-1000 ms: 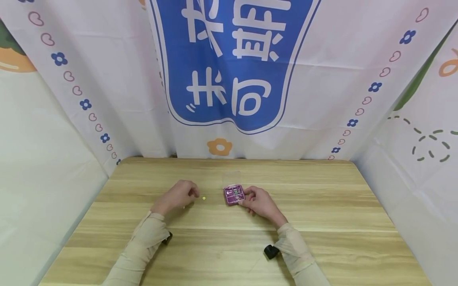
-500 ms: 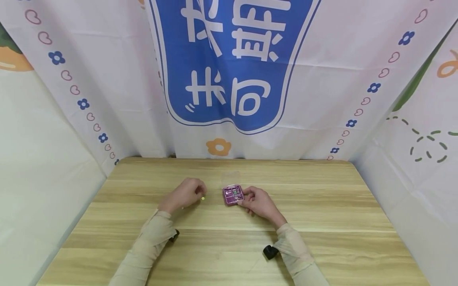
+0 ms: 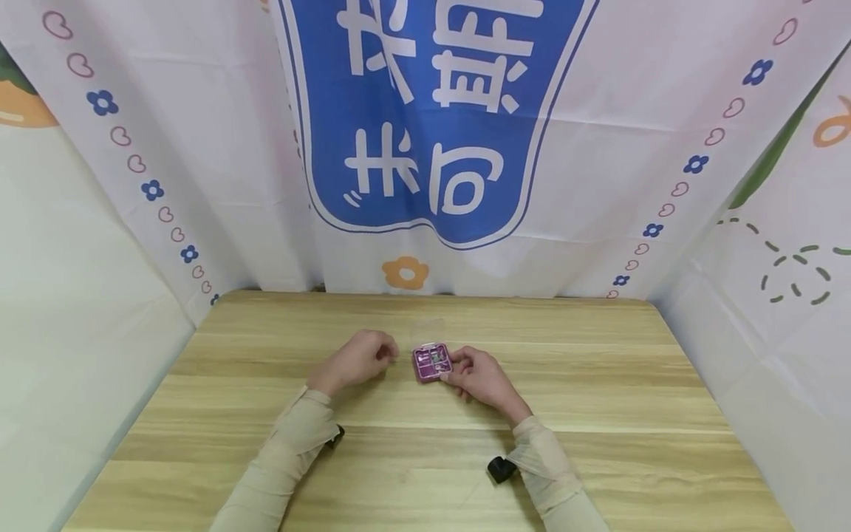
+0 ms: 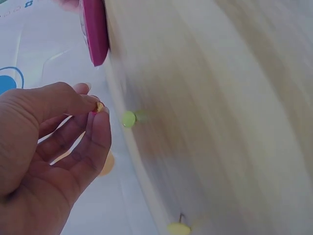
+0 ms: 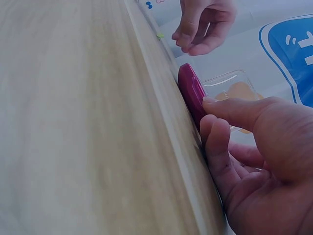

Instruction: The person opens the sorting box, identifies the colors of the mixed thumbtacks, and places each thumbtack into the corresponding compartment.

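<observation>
My left hand [image 3: 362, 358] pinches a small gold-coloured thumbtack [image 4: 99, 106] between thumb and index finger, just left of the box; its pin is hidden. On the wooden table under that hand lie a green thumbtack [image 4: 128, 119] and a yellow thumbtack [image 4: 179, 228] with its pin pointing up. A purple box [image 3: 432, 362] with several compartments stands uncovered, small shiny pieces in some of them. My right hand [image 3: 482, 377] grips its right side, thumb on the rim and fingers curled against the side. A clear lid [image 5: 227, 81] stands at the box's far side.
The wooden table [image 3: 425, 458] stretches around both forearms. Behind it hangs a white cloth [image 3: 253, 185] with a blue printed panel. Black wrist cameras are strapped at both sleeves, the right one [image 3: 501, 469] close to the tabletop.
My left hand has moved right, over the spot where a yellow-green thumbtack showed, and is now closer to the box. The right hand and box have stayed nearly still.
</observation>
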Motion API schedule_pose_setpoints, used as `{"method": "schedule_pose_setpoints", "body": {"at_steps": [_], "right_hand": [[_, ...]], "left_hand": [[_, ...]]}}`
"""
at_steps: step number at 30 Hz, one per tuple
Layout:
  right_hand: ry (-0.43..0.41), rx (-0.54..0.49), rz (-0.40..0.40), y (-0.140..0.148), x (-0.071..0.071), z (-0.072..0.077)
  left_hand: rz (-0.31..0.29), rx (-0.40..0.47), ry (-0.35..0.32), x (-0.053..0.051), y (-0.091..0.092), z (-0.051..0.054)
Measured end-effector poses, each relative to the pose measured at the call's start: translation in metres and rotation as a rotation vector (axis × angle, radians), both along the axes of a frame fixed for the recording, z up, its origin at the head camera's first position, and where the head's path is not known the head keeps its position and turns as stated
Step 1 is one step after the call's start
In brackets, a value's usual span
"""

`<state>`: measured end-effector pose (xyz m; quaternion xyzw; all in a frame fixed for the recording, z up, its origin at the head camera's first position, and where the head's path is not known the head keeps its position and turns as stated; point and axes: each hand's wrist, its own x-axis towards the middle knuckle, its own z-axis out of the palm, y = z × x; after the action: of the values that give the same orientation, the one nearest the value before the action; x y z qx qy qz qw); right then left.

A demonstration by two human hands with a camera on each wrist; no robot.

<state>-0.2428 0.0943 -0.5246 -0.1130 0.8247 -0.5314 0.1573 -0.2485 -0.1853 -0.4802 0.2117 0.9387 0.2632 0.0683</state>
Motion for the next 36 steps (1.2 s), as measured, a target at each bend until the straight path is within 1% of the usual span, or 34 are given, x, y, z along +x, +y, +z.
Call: {"method": "schedule_pose_setpoints", "body": {"at_steps": [3,6,10,15,20,26,32,36], "right_hand": [[0.005,-0.008,-0.006,0.0,-0.001,0.002],[0.008,-0.013,-0.011,0.001,-0.001,0.003],[0.007,-0.014,-0.015,0.002,-0.001,0.005],[0.017,-0.012,-0.01,0.001,-0.002,0.005],[0.024,-0.012,-0.004,0.001,-0.004,0.003],[0.011,-0.015,0.003,0.003,-0.003,0.003],[0.027,-0.013,0.021,0.003,-0.002,-0.001],[0.02,-0.024,0.021,0.002,-0.001,-0.001]], "left_hand": [[0.005,0.02,-0.007,-0.002,0.005,0.002],[0.002,0.035,-0.014,-0.004,0.011,0.002],[-0.009,0.034,-0.036,-0.005,0.019,0.003],[-0.01,0.023,-0.015,-0.007,0.029,0.005],[-0.015,0.045,-0.006,-0.01,0.035,0.007],[-0.03,0.041,0.024,-0.01,0.042,0.003],[-0.044,0.069,0.036,-0.009,0.05,0.001],[-0.044,0.071,0.044,-0.01,0.053,-0.001]]}}
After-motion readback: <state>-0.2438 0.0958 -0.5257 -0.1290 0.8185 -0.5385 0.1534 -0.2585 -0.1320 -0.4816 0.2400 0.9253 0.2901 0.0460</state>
